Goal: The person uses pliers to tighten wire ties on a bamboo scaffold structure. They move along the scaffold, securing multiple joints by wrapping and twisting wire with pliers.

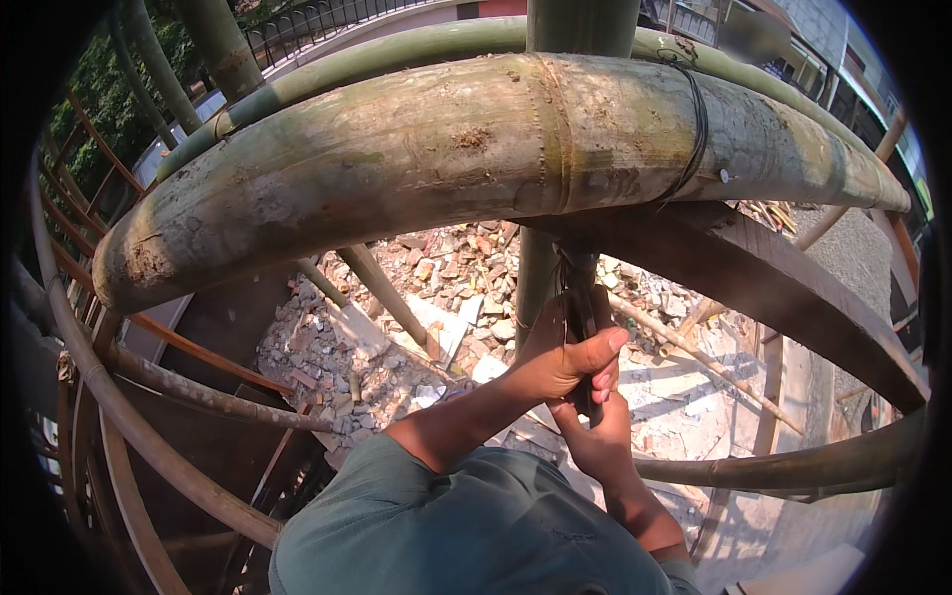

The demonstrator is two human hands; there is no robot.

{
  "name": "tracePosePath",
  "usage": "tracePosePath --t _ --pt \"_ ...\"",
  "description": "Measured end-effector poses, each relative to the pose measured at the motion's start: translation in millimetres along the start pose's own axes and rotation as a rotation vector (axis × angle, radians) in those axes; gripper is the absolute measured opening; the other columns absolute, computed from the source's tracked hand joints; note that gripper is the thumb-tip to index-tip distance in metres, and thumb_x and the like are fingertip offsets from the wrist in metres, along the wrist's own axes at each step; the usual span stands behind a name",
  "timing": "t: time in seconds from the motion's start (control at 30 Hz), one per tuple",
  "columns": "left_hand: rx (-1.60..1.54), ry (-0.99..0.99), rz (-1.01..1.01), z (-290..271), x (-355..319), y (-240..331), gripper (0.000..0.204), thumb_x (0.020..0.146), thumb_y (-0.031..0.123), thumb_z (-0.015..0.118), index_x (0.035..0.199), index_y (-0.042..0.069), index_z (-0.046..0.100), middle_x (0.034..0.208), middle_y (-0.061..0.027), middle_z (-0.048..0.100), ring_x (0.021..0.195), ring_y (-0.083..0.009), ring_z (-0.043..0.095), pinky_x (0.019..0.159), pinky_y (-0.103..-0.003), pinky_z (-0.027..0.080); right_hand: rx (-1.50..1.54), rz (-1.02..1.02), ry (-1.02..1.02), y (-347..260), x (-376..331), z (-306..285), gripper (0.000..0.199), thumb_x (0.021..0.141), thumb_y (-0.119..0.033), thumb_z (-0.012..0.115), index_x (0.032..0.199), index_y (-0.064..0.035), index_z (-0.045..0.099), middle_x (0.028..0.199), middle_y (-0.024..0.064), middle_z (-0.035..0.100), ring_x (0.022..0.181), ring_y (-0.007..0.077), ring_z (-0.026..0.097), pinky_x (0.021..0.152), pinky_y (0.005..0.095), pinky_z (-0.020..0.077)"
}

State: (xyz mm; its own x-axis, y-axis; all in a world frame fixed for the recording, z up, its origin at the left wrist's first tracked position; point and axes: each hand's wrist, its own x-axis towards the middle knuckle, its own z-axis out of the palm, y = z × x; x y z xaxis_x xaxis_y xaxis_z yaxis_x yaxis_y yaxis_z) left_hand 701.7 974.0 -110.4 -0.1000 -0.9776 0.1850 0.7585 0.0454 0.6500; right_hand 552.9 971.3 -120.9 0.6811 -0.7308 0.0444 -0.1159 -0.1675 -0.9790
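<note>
My left hand (pixel 567 365) is closed round a dark long-handled tool (pixel 579 317), thumb laid across it. Just below, my right hand (pixel 603 432) is closed on the lower part of the same tool. Its exact kind is hard to make out, since my fingers cover much of it. Thin dark wire (pixel 567 264) shows at its upper end, close against an upright bamboo pole (pixel 534 288). Above both hands a thick bamboo pole (pixel 397 159) crosses the view, with a dark wire loop (pixel 702 134) round it and a nail head (pixel 725 176) beside the loop.
A dark wooden beam (pixel 793 283) runs under the thick pole toward the right. Another bamboo pole (pixel 783 470) lies level at lower right. More poles (pixel 159 436) bend through the left side. Broken bricks and rubble (pixel 461 273) cover the ground far below.
</note>
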Motion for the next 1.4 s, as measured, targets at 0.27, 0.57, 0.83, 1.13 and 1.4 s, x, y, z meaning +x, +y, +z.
tracePosePath --t 0.27,0.57,0.83,1.13,1.4 --pt "0.225 -0.241 0.111 10.4 -10.4 41.4 0.039 0.1 0.034 0.054 0.111 -0.003 0.055 0.111 -0.0223 0.062 0.116 -0.0331 0.06 0.098 -0.043 0.051 0.982 0.066 -0.94 57.8 51.6 7.8 0.035 0.092 -0.031 0.07 0.092 -0.0009 0.053 0.073 0.002 0.047 0.052 0.0085 0.042 0.043 0.0223 0.0378" --pt "0.435 0.049 -0.161 20.2 -33.1 69.6 0.035 0.101 0.032 0.05 0.084 0.002 0.055 0.078 -0.0111 0.064 0.066 -0.0183 0.065 0.058 -0.027 0.053 1.311 0.02 -1.284 49.2 49.8 62.3 0.052 0.084 -0.029 0.078 0.109 0.0042 0.047 0.09 0.0117 0.053 0.075 0.0206 0.056 0.058 0.033 0.0514" --pt "0.49 0.443 0.305 40.7 -4.6 25.1 0.032 0.095 0.021 0.068 0.102 -0.004 0.05 0.086 -0.0112 0.063 0.069 -0.0188 0.069 0.062 -0.029 0.056 0.035 -0.134 -0.134 2.0 5.3 7.2 0.058 0.087 -0.015 0.071 0.135 0.0053 0.045 0.095 0.007 0.063 0.082 0.016 0.061 0.075 0.0315 0.0492" --pt "0.295 0.215 -0.04 34.3 -25.4 38.5 0.027 0.101 0.024 0.051 0.085 0.003 0.056 0.07 -0.0065 0.056 0.066 -0.0168 0.06 0.062 -0.029 0.05 1.474 0.269 -1.277 60.0 43.6 17.6 0.036 0.093 -0.033 0.067 0.097 0.0005 0.054 0.066 0.0094 0.052 0.048 0.0115 0.047 0.038 0.024 0.0367" --pt "0.725 0.574 0.23 42.3 -15.5 24.1 0.022 0.091 0.021 0.07 0.092 0.001 0.061 0.062 -0.0014 0.054 0.056 -0.0127 0.053 0.051 -0.03 0.042 0.365 -0.305 -0.266 34.9 16.8 -1.9 0.071 0.081 -0.018 0.077 0.135 0.0038 0.038 0.121 0.018 0.055 0.112 0.0269 0.059 0.09 0.0402 0.0485"
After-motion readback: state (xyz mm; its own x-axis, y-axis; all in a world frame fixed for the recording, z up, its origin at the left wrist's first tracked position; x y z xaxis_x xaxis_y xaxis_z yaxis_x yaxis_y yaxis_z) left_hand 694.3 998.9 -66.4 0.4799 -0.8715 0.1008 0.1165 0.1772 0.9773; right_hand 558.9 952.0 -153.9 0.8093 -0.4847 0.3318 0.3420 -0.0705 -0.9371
